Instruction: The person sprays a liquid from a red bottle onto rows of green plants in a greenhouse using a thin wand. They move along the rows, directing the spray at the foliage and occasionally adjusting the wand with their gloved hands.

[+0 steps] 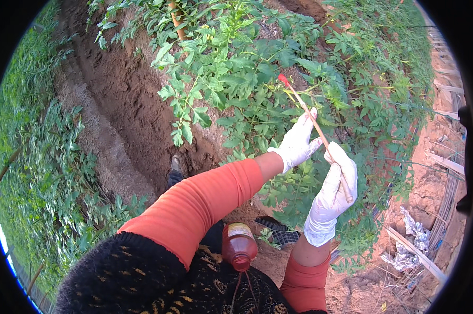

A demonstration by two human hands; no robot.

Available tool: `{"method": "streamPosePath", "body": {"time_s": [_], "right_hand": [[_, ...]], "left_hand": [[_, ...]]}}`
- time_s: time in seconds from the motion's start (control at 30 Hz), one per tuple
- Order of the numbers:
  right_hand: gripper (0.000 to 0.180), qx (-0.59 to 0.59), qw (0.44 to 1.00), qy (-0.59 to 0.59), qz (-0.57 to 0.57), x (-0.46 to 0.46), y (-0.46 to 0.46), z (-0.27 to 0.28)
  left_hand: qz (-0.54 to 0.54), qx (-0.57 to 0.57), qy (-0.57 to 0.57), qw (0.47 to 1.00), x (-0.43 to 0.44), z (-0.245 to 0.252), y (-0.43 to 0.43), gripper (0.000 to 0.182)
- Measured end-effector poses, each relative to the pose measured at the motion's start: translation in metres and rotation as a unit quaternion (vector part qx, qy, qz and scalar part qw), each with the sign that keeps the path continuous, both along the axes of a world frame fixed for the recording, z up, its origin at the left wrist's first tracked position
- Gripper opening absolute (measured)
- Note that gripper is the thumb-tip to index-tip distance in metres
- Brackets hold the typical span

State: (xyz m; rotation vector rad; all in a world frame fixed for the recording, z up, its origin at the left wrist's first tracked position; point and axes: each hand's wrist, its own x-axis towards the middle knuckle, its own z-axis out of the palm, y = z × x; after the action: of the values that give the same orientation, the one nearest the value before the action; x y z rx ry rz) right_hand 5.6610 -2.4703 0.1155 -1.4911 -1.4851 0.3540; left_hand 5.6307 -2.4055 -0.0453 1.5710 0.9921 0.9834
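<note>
My right hand (334,192), in a white glove, grips a thin wooden stick brush (318,127) near its lower end. Its red-coated tip (284,79) is among the stems and yellow flowers of a leafy tomato plant (236,74). My left hand (299,143), gloved too and marked with red on the fingertips, reaches to the plant. Its thumb and forefinger are apart beneath the stick; its other fingers are partly hidden. A clear bottle (240,246) with red liquid and a label hangs by a cord at my front.
A muddy furrow (134,106) runs along the left, beside another row of plants (64,149). A stake (177,19) stands in the plants ahead. To the right are strings, wooden slats (417,255) and crumpled silvery sheeting (413,235). A dark shoe (279,231) shows below.
</note>
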Motion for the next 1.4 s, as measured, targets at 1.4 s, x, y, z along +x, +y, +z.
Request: {"method": "streamPosePath", "body": {"time_s": [1.4], "right_hand": [[0.022,-0.004,0.978,-0.182,0.105,-0.032,0.017,0.009]], "left_hand": [[0.002,-0.024,-0.042,0.999,-0.008,0.005,0.009,0.079]]}}
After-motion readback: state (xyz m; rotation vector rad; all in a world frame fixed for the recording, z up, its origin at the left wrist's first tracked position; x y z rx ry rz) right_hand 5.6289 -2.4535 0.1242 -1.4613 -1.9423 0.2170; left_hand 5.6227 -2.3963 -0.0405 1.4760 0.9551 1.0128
